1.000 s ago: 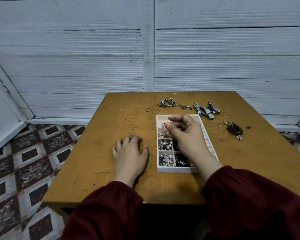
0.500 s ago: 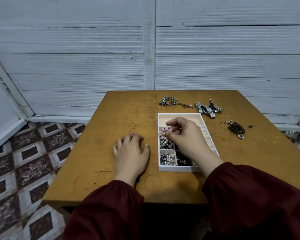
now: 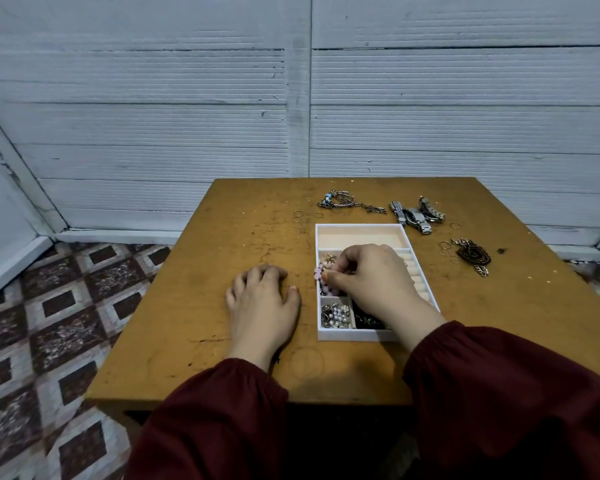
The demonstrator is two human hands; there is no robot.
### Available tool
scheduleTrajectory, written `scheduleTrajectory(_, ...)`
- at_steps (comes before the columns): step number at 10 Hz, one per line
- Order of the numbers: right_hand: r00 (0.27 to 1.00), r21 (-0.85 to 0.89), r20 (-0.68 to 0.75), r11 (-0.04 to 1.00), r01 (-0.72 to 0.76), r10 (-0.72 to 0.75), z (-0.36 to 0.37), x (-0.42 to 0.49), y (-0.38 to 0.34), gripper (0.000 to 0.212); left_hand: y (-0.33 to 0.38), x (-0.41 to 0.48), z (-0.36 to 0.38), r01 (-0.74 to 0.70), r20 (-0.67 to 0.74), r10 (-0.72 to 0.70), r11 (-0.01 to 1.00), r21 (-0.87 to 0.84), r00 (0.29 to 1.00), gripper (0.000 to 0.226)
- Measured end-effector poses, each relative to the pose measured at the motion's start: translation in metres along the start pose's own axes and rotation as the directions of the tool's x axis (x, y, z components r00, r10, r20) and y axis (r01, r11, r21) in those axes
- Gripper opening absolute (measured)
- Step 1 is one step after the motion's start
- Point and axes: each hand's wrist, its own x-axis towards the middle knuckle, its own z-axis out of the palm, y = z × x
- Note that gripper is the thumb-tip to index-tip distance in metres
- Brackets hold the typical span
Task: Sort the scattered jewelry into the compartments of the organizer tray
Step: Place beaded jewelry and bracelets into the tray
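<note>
A white organizer tray [image 3: 360, 226] lies on the wooden table [image 3: 222, 271]. My right hand [image 3: 374, 282] is low over the tray's left middle compartment, thumb and fingers pinched on a pink bead bracelet [image 3: 321, 277] that rests partly in that compartment. The near left compartment holds pearl pieces [image 3: 336, 315]; dark jewelry [image 3: 366, 320] fills the one beside it. The far wide compartment has nothing in it. My left hand [image 3: 264, 304] lies flat on the table left of the tray, holding nothing. Much of the tray's right side is hidden by my right hand.
Scattered beyond the tray: a silver bracelet bundle [image 3: 342, 200], watches [image 3: 416, 214], a dark chain [image 3: 473, 254], and several thin rings [image 3: 298, 213] and rings [image 3: 445, 245]. A white panelled wall stands behind the table; tiled floor lies to the left.
My right hand has lowered the pink bead bracelet from above the tray down into the left middle compartment. My left hand has stayed put.
</note>
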Motion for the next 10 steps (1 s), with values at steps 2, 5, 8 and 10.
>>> scheduleTrajectory(2, 0.999, -0.042, 0.037, 0.999, -0.015, 0.016, -0.001, 0.001, 0.000, 0.024, 0.000, 0.001, 0.000, 0.002, 0.004, -0.002, 1.000, 0.001, 1.000, 0.035)
scheduleTrajectory(5, 0.962, -0.186, 0.192, 0.956, 0.228, -0.193, -0.001, 0.012, -0.012, 0.030, -0.001, 0.001, 0.001, 0.012, 0.006, -0.012, 1.000, 0.007, 1.000, 0.035)
scheduleTrajectory(8, 0.968, -0.226, 0.180, 0.950, 0.214, -0.175, -0.010, 0.018, -0.006, 0.015, -0.001, 0.001, 0.001, 0.011, -0.002, -0.011, 1.000, 0.005, 1.000, 0.035)
scheduleTrajectory(10, 0.968, -0.221, 0.194, 0.955, 0.199, -0.157, -0.025, 0.014, 0.006, 0.017, -0.001, 0.002, 0.001, 0.008, 0.000, -0.008, 1.000, 0.012, 1.000, 0.035)
